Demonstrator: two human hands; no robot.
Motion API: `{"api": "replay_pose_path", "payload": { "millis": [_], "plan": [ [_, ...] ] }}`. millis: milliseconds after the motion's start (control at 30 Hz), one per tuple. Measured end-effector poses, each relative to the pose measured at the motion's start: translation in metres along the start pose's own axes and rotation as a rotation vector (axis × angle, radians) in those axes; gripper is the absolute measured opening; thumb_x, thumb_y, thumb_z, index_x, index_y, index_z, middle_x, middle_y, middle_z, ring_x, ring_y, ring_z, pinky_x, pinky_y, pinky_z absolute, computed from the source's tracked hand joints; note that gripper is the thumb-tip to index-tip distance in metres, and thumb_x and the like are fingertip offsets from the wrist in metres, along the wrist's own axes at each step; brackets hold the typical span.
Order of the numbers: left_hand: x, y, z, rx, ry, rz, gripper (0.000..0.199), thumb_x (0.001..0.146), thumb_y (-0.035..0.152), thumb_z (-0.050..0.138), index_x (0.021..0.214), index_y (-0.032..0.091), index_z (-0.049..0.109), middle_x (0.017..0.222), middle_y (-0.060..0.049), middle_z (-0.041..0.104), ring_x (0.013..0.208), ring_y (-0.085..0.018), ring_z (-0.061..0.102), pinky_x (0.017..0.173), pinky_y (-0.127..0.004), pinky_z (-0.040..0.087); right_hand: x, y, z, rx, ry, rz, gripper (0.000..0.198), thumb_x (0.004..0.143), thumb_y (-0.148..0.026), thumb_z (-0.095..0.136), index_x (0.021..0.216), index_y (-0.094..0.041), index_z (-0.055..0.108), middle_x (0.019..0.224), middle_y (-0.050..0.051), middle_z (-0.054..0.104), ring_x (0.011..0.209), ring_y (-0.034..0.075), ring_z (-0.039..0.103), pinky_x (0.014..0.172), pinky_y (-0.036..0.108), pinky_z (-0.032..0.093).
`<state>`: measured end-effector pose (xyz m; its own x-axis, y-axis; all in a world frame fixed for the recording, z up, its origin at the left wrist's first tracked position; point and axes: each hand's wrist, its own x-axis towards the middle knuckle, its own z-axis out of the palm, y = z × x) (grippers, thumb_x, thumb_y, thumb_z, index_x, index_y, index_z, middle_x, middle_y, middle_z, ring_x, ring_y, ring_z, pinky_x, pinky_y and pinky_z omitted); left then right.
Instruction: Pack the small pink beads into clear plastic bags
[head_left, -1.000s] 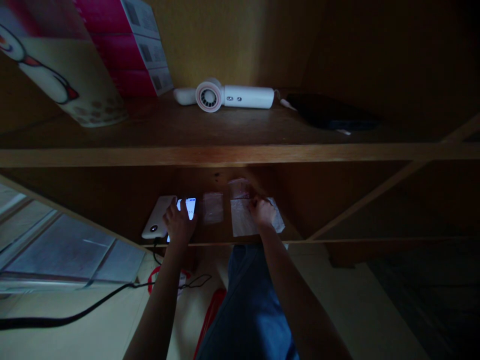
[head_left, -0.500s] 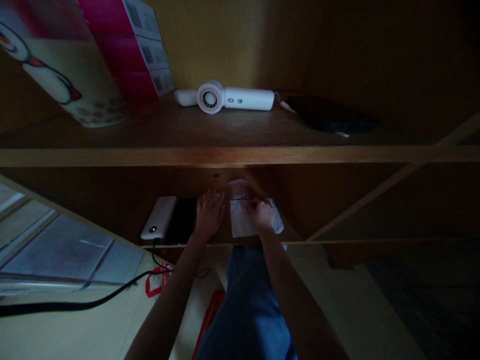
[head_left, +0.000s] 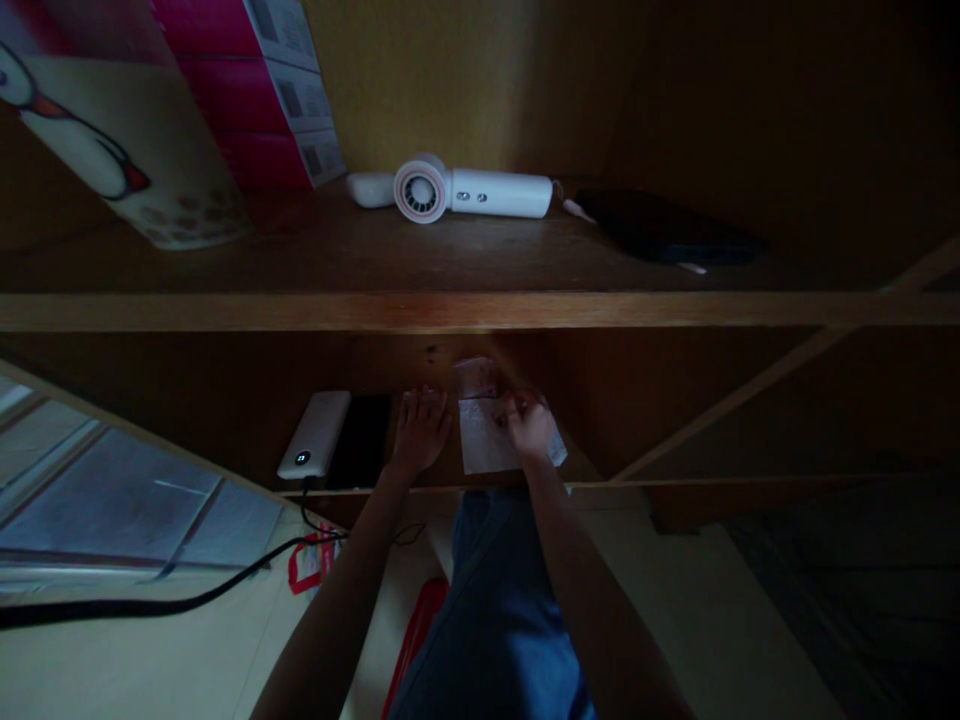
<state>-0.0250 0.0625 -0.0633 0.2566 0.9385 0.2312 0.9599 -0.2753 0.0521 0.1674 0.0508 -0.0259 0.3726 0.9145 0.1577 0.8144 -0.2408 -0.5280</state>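
My left hand (head_left: 421,432) lies flat on the lower shelf, fingers stretched out, beside a dark flat rectangular object (head_left: 358,445). Over a white paper-like sheet (head_left: 484,445), my right hand (head_left: 529,428) is closed, with its fingertips pressed together. Whatever may be between those fingertips is too small and dim to make out. Just behind the sheet lies a small clear plastic bag (head_left: 474,378). Another pale, crumpled piece (head_left: 558,448) shows on the right side of my right hand.
A white power bank (head_left: 315,435) with a lit display and a cable stands at left. The upper shelf edge (head_left: 480,311) overhangs my hands. On that shelf are a handheld fan (head_left: 472,192), a dark flat item (head_left: 667,228), a bubble-tea-print container (head_left: 142,150) and pink boxes (head_left: 240,95).
My right hand has shifted slightly right over the sheet, its fingers still closed. The left hand stays flat in nearly the same place, its fingers a little lower. The view has tilted slightly.
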Motion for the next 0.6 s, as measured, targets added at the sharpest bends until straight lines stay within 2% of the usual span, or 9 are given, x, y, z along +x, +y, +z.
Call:
{"api": "replay_pose_path", "payload": {
  "millis": [167, 233, 433, 600],
  "plan": [
    [-0.001, 0.005, -0.002, -0.027, 0.023, -0.010, 0.057, 0.088, 0.048, 0.036, 0.138, 0.021, 0.032, 0.144, -0.015, 0.030, 0.135, -0.033, 0.021, 0.107, -0.051, 0.019, 0.004, 0.005, 0.001, 0.168, 0.071, 0.016, 0.040, 0.091, -0.039, 0.027, 0.099, -0.018, 0.060, 0.102, 0.009, 0.062, 0.096, 0.017, 0.056, 0.079, 0.024, 0.039],
    [-0.001, 0.008, -0.003, -0.038, 0.039, -0.007, 0.061, 0.086, 0.053, 0.037, 0.138, 0.022, 0.032, 0.144, -0.015, 0.030, 0.134, -0.034, 0.021, 0.107, -0.052, 0.018, 0.005, 0.009, 0.002, 0.259, 0.088, 0.045, 0.043, 0.091, -0.040, 0.024, 0.098, -0.017, 0.059, 0.099, 0.009, 0.063, 0.093, 0.017, 0.057, 0.078, 0.024, 0.039],
    [0.001, 0.012, -0.001, -0.034, 0.043, 0.007, 0.058, 0.085, 0.051, 0.040, 0.137, 0.025, 0.035, 0.145, -0.011, 0.030, 0.135, -0.034, 0.020, 0.107, -0.054, 0.016, 0.008, 0.018, 0.004, 0.490, 0.113, 0.120, 0.050, 0.089, -0.046, 0.022, 0.089, -0.013, 0.059, 0.084, 0.010, 0.063, 0.076, 0.018, 0.056, 0.066, 0.025, 0.040],
    [-0.001, 0.010, -0.001, -0.047, 0.049, 0.009, 0.054, 0.086, 0.049, 0.039, 0.136, 0.027, 0.036, 0.145, -0.009, 0.030, 0.135, -0.034, 0.018, 0.107, -0.053, 0.016, 0.010, 0.020, 0.010, 0.585, 0.136, 0.130, 0.051, 0.087, -0.053, 0.023, 0.081, -0.015, 0.057, 0.072, 0.005, 0.059, 0.066, 0.015, 0.053, 0.059, 0.023, 0.040]
  ]
}}
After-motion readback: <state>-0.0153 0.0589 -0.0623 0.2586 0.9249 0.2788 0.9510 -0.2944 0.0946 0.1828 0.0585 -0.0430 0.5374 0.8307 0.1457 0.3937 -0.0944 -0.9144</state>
